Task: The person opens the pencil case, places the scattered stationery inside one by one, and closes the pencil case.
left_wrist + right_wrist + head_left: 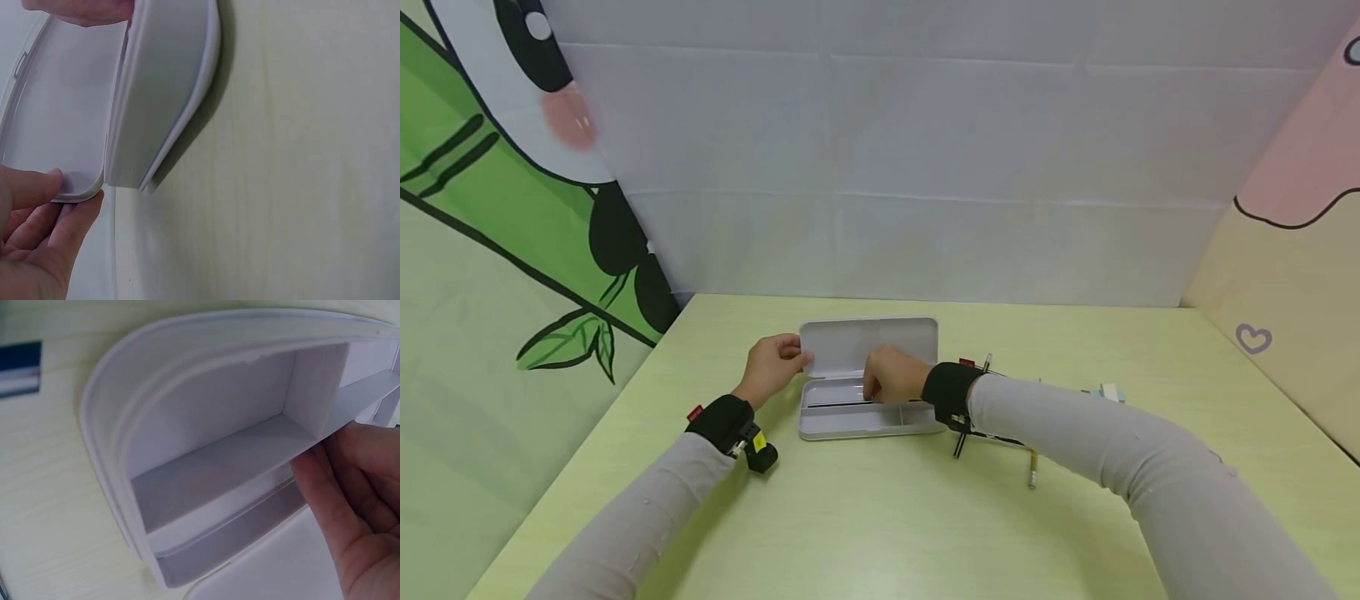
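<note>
A pale grey pencil case (850, 423) lies with its lid (835, 346) raised behind it. My left hand (772, 364) pinches the lid's left corner, the thumb on its inner face in the left wrist view. My right hand (891, 375) reaches down into the tray, fingers curled beside the long divider (219, 478). I cannot tell whether these fingertips pinch something. Along that divider, left of the right hand, a thin dark line (838, 405) shows. A short cross wall (315, 394) splits the front compartments.
Right of the case, partly under my right forearm, lie dark slim sticks (959, 446) and a pencil (1033, 477) with a pale end. A small white and bluish item (1108, 392) sits farther right. The light wooden table (865, 517) meets a pale wall behind.
</note>
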`<state>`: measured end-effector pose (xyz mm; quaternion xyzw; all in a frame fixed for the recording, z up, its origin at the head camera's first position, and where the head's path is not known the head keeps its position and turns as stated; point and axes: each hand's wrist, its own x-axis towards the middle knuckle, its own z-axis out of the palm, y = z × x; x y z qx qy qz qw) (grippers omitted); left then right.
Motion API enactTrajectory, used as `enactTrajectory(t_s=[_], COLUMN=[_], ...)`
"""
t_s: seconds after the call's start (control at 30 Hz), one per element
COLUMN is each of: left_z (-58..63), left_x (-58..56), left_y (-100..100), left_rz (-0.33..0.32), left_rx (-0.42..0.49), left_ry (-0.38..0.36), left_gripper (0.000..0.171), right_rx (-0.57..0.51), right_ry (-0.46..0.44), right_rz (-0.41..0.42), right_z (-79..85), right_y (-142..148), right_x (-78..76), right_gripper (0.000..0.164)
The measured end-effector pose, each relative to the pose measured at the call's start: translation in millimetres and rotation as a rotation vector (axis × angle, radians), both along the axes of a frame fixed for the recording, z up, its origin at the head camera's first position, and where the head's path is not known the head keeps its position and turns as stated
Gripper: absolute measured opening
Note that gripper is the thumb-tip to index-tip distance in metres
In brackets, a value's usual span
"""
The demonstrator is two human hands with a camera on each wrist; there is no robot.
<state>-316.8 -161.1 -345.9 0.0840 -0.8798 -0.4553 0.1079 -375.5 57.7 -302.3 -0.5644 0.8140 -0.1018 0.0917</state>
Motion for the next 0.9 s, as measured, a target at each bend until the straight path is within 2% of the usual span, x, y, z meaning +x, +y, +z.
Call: enactTrajectory(t_s=[0.23,0.4,0.67,0.9], left_z=[-0.6,-0.2,2.7,1.7], left_x=[-1.1,-1.1,-4.5,-7.8], left_y=[1,1,5,8], left_rz=[-0.006,0.0,0.023,0.036], left_rx=[0.007,0.006,0.011,0.014], left_ry=[-0.002,-0.002,-0.007,-0.004], left_gripper=[0.029,0.029,0.03,0.029], right_rx=[0.016,-0.003,-0.001,-0.006], right_ry=[-0.024,-0.024,-0.01,0.009], right_rz=[-0.005,-0.01,-0.032,-0.011], right_z=[-0.9,6.9,15.4,20.6], right_y=[1,9,25,47], right_x=[-4.7,-7.7,-22.9,-36.6], right_gripper=[0.014,0.016,0.015,0.015])
